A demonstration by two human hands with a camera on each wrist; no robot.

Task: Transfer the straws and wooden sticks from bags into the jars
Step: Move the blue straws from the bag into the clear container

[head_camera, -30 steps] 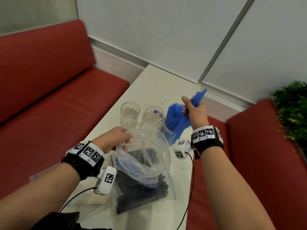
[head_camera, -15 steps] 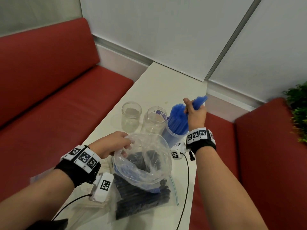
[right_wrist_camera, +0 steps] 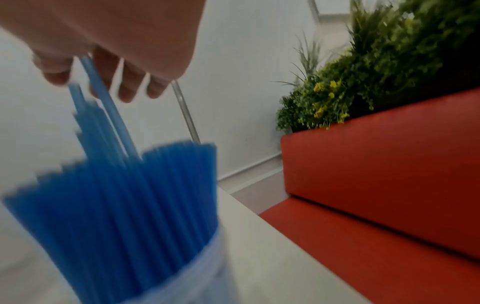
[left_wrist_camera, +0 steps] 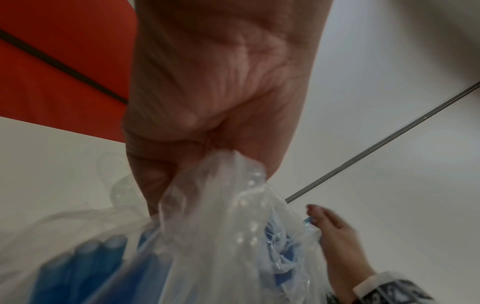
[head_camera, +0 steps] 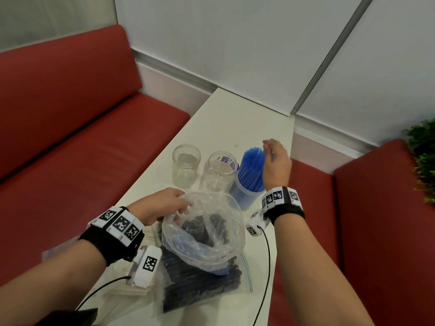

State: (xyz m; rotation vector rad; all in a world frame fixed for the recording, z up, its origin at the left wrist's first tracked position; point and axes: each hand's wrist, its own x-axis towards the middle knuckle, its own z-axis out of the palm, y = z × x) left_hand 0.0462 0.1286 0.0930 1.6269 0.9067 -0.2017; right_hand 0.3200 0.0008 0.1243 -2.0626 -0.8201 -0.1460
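Straws (head_camera: 251,169): blue, upright in jar (head_camera: 244,196), just below right grip (head_camera: 275,161)
Right grip: fingers loosely spread at straw tips
Left grip (head_camera: 162,207): pinching clear bag (head_camera: 207,234) rim

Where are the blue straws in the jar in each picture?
Head view: the blue straws stand in the rightmost jar, just left of the right hand.
Left wrist view: the jar's straws are not clearly in it; the plastic bag covers that spot.
Right wrist view: they fill the lower left, under the fingers.
Shared landmark: the right hand, also at lower right in the left wrist view.
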